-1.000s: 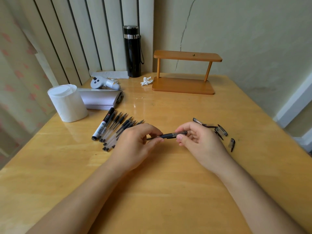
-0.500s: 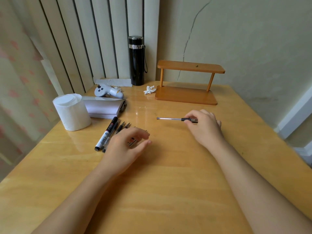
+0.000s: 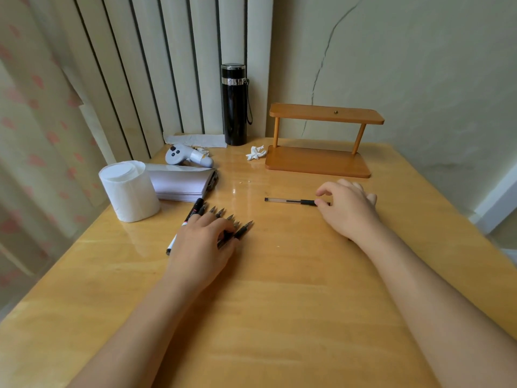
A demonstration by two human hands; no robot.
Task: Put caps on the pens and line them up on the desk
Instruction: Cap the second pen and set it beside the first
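A clear pen with a black grip [image 3: 291,201] lies flat on the wooden desk [image 3: 279,275], pointing left to right. My right hand [image 3: 348,211] sits at its right end, the thumb tip touching it and the index finger lifted off. That end of the pen is hidden under the hand. Several uncapped pens [image 3: 242,229] and a black-and-white marker [image 3: 190,217] lie in a bunch at the left. My left hand [image 3: 204,245] rests on the bunch with fingers curled down onto the pens and the thumb hidden. No loose caps show.
A white paper roll [image 3: 130,190] and a stack of paper [image 3: 181,182] stand left of the pens. Behind them are a grey controller [image 3: 187,156], a black flask [image 3: 234,105], a crumpled tissue [image 3: 255,153] and a wooden shelf stand [image 3: 319,161].
My right hand carried the pen away from my left hand, laid it on the desk further back and lifted its index finger. My left hand dropped onto the bunch of pens.
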